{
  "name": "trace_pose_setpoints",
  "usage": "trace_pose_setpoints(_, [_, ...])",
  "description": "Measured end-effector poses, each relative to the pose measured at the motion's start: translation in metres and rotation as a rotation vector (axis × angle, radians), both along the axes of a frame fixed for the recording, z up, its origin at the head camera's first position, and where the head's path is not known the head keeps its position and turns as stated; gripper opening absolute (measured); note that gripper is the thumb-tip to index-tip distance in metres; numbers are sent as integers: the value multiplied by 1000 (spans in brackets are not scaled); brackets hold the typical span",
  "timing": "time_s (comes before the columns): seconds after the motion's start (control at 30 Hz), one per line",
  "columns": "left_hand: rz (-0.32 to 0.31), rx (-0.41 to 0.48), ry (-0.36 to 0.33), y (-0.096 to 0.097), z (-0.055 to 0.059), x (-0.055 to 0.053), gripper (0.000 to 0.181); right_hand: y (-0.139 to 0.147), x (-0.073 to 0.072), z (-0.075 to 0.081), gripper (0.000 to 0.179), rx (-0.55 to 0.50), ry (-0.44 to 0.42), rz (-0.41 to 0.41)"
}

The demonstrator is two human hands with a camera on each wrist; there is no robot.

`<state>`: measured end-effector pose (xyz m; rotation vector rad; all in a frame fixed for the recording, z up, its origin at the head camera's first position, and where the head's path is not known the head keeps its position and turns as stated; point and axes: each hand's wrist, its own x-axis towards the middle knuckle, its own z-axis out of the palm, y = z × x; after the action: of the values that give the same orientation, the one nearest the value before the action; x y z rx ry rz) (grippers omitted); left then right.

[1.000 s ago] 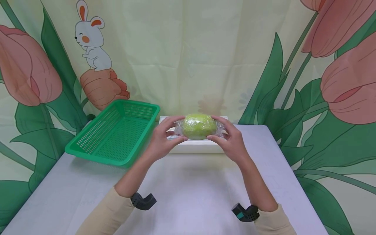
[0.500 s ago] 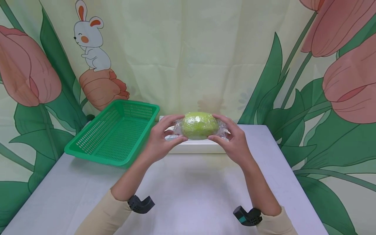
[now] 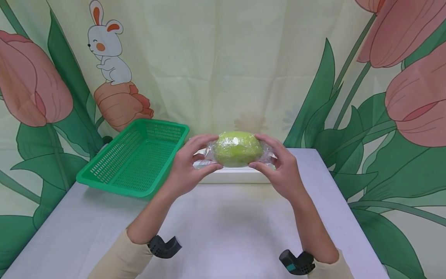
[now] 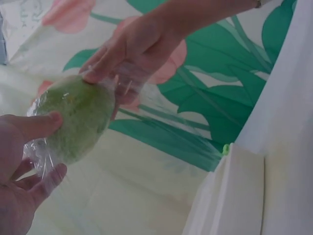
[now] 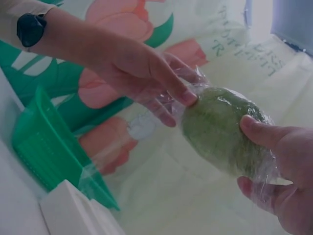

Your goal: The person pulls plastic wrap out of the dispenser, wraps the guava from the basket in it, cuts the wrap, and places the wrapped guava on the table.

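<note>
- Step in hand, as judged: two-handed support of the green fruit point(image 3: 238, 151), which is wrapped in clear film point(image 3: 210, 153) and raised off the table point(image 3: 223, 228).
- Left hand point(image 3: 187, 164): grasps one end of fruit and film. Right hand point(image 3: 281, 167): grasps the opposite end.
- Next move likely calls for even grip at both ends; whether the film joins the white box point(image 3: 237, 177) is unclear.
- Surface: white; green basket point(image 3: 136, 164) stands left of the white box.
- Room: backdrop point(image 3: 251, 77) printed with tulips and a rabbit.

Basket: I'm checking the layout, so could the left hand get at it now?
Likely yes: nothing visible blocks the nearby basket, though the left hand would probably have to release the fruit first.
</note>
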<state>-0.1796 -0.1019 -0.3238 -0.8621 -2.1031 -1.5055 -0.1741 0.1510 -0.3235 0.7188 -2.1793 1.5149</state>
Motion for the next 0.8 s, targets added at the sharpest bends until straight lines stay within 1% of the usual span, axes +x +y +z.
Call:
trace_pose_setpoints(0.2, [-9, 4, 33, -1, 10, 10, 66, 0, 10, 7, 72, -12, 43, 11])
trace_pose_setpoints(0.33, [-17, -9, 45, -1, 13, 13, 68, 0, 13, 10, 72, -22, 59, 16])
trace_pose_setpoints(0.5, [-22, -83, 80, -2, 11, 10, 81, 0, 12, 9, 70, -4, 69, 0])
trace_pose_setpoints(0.6, [-52, -115, 98, -1, 8, 5, 78, 0, 11, 7, 67, 14, 48, -27])
trace_pose_setpoints(0.63, [-63, -119, 97, -1, 7, 4, 75, 0, 10, 6, 66, 17, 32, -35])
trace_pose_setpoints(0.7, [-96, -101, 68, 0, 5, 2, 71, 0, 10, 4, 67, 41, -6, -55])
trace_pose_setpoints(0.77, [-103, -88, 26, 0, 3, 1, 69, 1, 8, 3, 77, 74, -32, -60])
trace_pose_setpoints(0.8, [-100, -86, -1, 0, 3, 0, 69, 2, 7, 3, 84, 89, -37, -49])
